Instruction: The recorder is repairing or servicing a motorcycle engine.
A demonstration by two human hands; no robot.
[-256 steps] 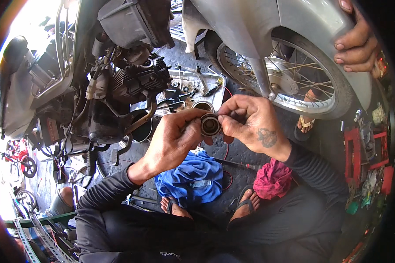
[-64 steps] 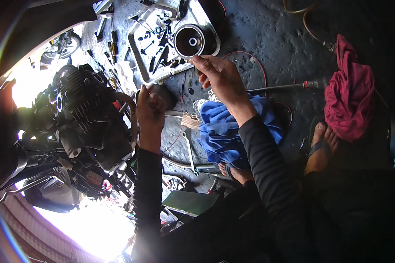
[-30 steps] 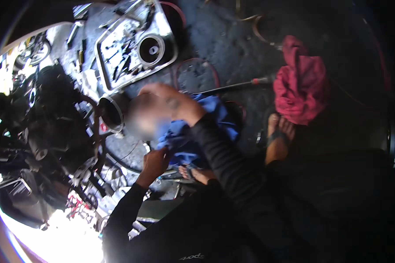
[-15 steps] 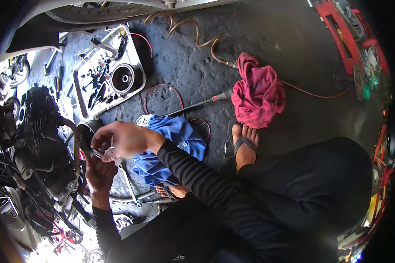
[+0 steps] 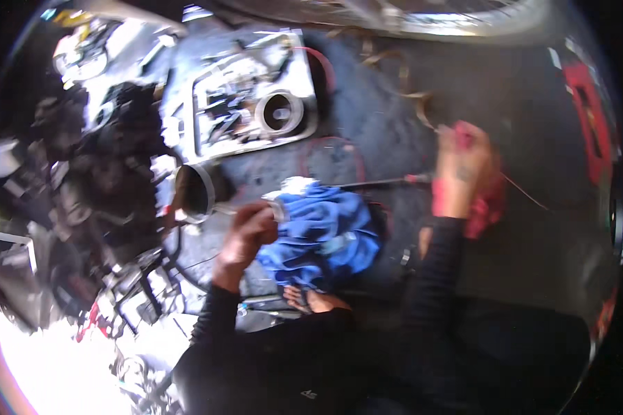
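My left hand (image 5: 248, 232) is closed, blurred by motion, above the blue cloth (image 5: 325, 235). A small shiny, ring-like metal part (image 5: 278, 209) shows at its fingertips; its exact kind is unclear. My right hand (image 5: 464, 169) reaches out at the right onto the pink-red cloth (image 5: 488, 204), with pink-red fabric showing at its fingers. To the left of my left hand, a dark round cylinder part (image 5: 195, 194) with a bright rim sits beside the motorcycle engine (image 5: 121, 159).
A metal tray (image 5: 208, 149) with small parts and a ring-shaped drum (image 5: 279, 113) lies at the far left. A long rod tool (image 5: 374, 183) extends between the cloths. A coiled hose (image 5: 401, 76) and a wheel (image 5: 457, 17) are at the back. Red metal (image 5: 588, 104) stands at the far right.
My right hand has left the metal part and the left hand, going right to the pink-red cloth. My left hand has drawn away from the engine. The whole view has shifted.
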